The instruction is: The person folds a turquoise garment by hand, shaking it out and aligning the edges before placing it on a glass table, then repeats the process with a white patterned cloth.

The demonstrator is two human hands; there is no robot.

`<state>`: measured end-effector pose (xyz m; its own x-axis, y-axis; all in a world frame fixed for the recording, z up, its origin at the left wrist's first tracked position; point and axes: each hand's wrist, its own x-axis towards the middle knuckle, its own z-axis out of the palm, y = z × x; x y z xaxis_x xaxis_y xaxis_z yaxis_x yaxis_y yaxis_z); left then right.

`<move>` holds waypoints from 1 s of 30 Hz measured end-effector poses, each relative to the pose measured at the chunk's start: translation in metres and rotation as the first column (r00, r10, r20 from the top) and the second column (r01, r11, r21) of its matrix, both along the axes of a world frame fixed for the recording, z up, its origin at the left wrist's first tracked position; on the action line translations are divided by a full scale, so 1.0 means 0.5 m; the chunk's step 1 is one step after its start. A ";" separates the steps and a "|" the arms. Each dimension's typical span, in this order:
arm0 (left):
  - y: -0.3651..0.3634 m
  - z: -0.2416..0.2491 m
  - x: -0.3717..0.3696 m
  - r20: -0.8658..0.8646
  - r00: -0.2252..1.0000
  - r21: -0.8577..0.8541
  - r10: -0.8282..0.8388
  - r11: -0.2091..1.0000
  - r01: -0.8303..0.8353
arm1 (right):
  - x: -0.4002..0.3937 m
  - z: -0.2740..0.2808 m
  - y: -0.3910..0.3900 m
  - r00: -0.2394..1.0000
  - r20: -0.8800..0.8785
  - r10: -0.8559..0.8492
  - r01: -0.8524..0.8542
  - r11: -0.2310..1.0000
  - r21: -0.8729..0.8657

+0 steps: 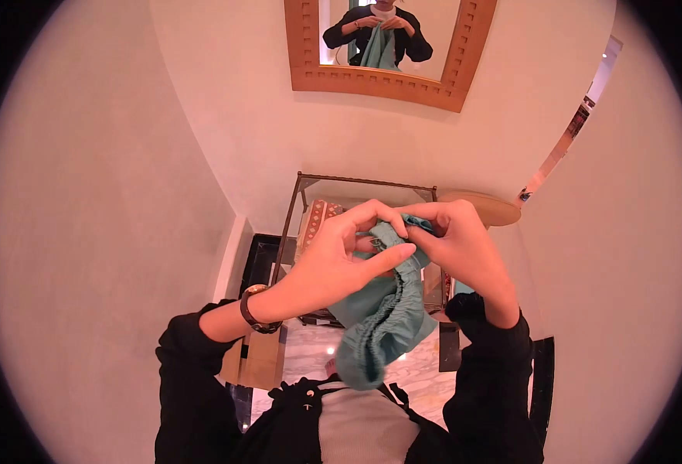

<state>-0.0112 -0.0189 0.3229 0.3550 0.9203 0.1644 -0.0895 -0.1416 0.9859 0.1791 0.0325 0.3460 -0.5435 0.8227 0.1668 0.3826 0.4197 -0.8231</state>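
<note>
A teal garment (383, 321) with a gathered elastic band hangs between my two hands in front of my chest. My left hand (337, 259) pinches its upper edge with thumb and fingers, a dark watch (253, 309) on that wrist. My right hand (457, 243) grips the same upper edge from the right, fingers closed on the cloth. The two hands touch each other over the cloth. Both arms wear black sleeves.
A glass-topped metal-framed table (298, 201) stands against the wall below my hands, patterned cloth (318, 220) lying on it. A wood-framed mirror (387, 81) on the wall reflects a person holding the garment. A round wooden piece (491, 209) sits right of the table. Marble floor (310, 352) below.
</note>
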 end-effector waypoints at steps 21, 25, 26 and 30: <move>-0.048 0.031 0.048 -0.216 0.967 -0.015 -0.133 0.991 0.133 | 0.121 -0.007 -0.074 0.967 0.123 0.224 -0.234 0.969 0.078; -0.069 0.023 0.038 -0.365 0.906 0.191 0.212 0.970 -0.150 | 0.162 -0.002 -0.045 0.940 0.024 0.340 -0.341 0.938 0.067; -0.072 0.010 0.043 -0.388 0.892 0.277 0.233 0.952 -0.129 | 0.169 -0.004 -0.042 0.937 -0.009 0.350 -0.347 0.932 0.102; -0.062 -0.193 0.055 -0.509 0.821 0.409 0.258 0.912 -0.032 | 0.190 0.003 -0.036 0.932 -0.023 0.362 -0.362 0.932 0.011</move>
